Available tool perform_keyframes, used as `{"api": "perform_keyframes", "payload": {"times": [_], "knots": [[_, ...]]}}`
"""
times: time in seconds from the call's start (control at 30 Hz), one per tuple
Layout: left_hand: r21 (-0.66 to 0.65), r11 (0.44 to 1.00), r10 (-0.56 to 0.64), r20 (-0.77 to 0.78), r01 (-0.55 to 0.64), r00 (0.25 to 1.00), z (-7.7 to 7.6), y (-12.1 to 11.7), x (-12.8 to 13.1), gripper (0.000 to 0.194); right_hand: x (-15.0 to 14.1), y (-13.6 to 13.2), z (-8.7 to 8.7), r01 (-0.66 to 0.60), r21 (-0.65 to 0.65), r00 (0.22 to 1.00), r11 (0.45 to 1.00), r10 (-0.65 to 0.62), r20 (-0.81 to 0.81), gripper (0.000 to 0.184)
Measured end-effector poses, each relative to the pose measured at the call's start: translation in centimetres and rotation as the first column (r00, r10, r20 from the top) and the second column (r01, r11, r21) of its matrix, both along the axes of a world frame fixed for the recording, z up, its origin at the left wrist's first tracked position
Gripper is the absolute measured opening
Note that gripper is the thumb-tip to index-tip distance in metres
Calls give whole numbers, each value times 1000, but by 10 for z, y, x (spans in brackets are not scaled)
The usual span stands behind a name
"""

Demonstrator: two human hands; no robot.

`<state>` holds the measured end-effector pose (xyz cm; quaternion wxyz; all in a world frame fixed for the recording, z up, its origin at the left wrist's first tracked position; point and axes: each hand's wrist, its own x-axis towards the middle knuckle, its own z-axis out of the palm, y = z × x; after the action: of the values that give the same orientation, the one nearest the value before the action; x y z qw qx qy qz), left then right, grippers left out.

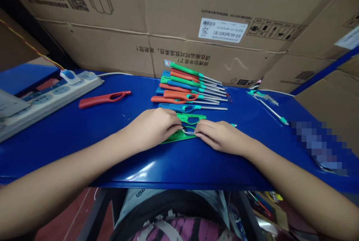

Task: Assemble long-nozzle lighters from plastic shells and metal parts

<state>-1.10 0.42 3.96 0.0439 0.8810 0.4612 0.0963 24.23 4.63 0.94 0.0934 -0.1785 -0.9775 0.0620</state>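
Note:
A green lighter shell half [183,135] lies on the blue table near its front, and a thin pale wire [189,133] runs across its trigger opening. My left hand [162,123] pinches the wire's left end, its fingers closed over the shell. At the other end, my right hand [217,135] is closed with the fingertips on the wire. Just behind, a second green shell half [192,118] is partly covered by my hands. A small metal tip [234,125] shows beyond my right hand.
Several coloured stick lighters [182,84] lie stacked behind my hands. A red lighter shell [105,99] rests left, near a white power strip [53,100]. Loose lighter parts [270,108] lie right. A large cardboard box [174,20] stands along the back.

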Motion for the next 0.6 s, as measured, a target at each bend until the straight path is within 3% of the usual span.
{"api": "perform_keyframes", "payload": {"times": [0.3, 0.6], "knots": [[-75, 997, 30, 18, -29, 999, -3, -4, 3, 14, 4, 5, 2, -23, -245, 991, 969, -9, -131, 15], [-146, 989, 47, 57, -38, 997, -6, -7, 7, 18, 9, 7, 6, -48, -319, 996, 947, 23, -82, 11]]}}
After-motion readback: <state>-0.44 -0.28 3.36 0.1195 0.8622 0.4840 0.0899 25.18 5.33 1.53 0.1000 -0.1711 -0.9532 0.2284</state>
